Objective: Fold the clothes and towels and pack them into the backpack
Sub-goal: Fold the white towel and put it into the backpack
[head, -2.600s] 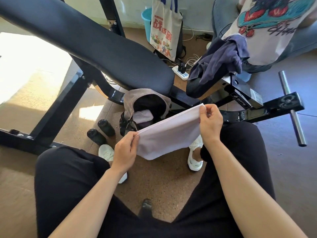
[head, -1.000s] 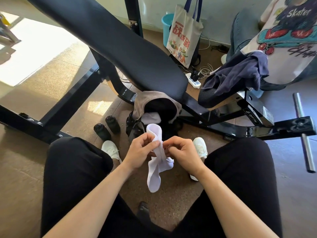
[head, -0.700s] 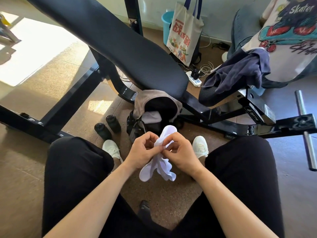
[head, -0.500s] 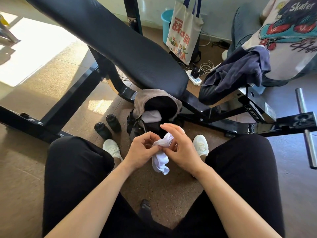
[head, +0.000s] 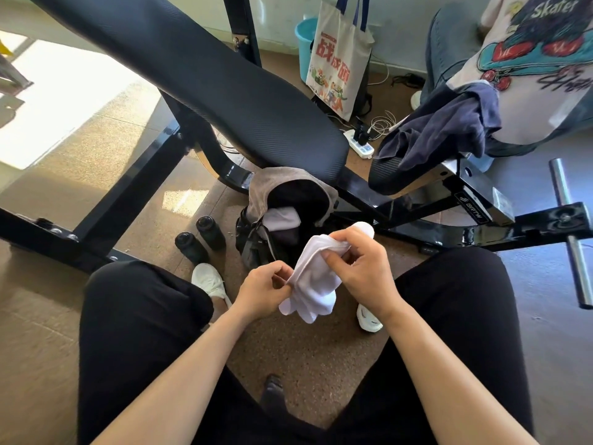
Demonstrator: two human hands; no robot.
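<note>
Since a moment ago the bunched white cloth (head: pixel 316 277) has opened wider between the hands. Left hand (head: pixel 264 292) pinches its lower edge; right hand (head: pixel 361 268) grips its top. Beyond, the open backpack (head: pixel 256 194) under the bench edge holds folded pale clothes (head: pixel 282 218).

White cloth (head: pixel 316 277), bunched and crumpled, held in the air above the floor, lower corners drooping. Backpack (head: pixel 285 216) upright on the floor under the bench, grey flap thrown back, mouth open, pale folded fabric (head: pixel 282 218) inside.
</note>
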